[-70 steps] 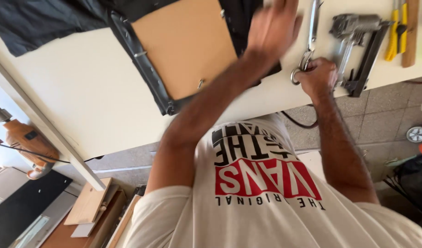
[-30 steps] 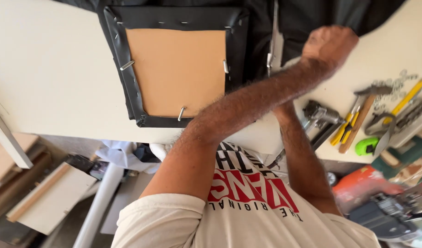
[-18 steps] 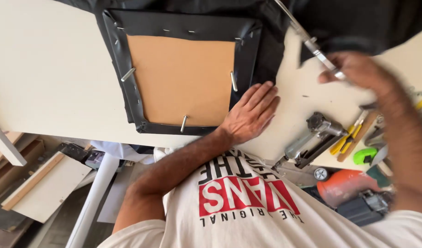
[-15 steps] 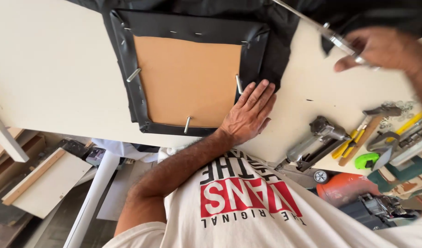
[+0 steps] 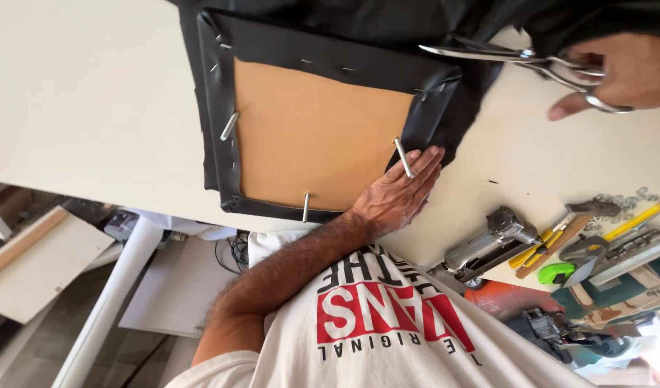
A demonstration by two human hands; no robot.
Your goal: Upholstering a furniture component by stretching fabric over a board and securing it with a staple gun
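My left hand (image 5: 395, 195) lies flat, fingers spread, on the square seat panel (image 5: 319, 133) of tan board wrapped in stapled black vinyl. Beyond it, my right hand (image 5: 616, 72) grips steel scissors (image 5: 502, 56).

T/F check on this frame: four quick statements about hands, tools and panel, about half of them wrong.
1. The left hand lies flat on the corner of the brown board. True.
2. The right hand holds a staple gun. False: it holds scissors; the staple gun lies on the table.
3. Black cover is stapled around the board's edges. True.
4. The scissors' blades are over the bare brown board. False: they are over black material beyond the board's far edge.
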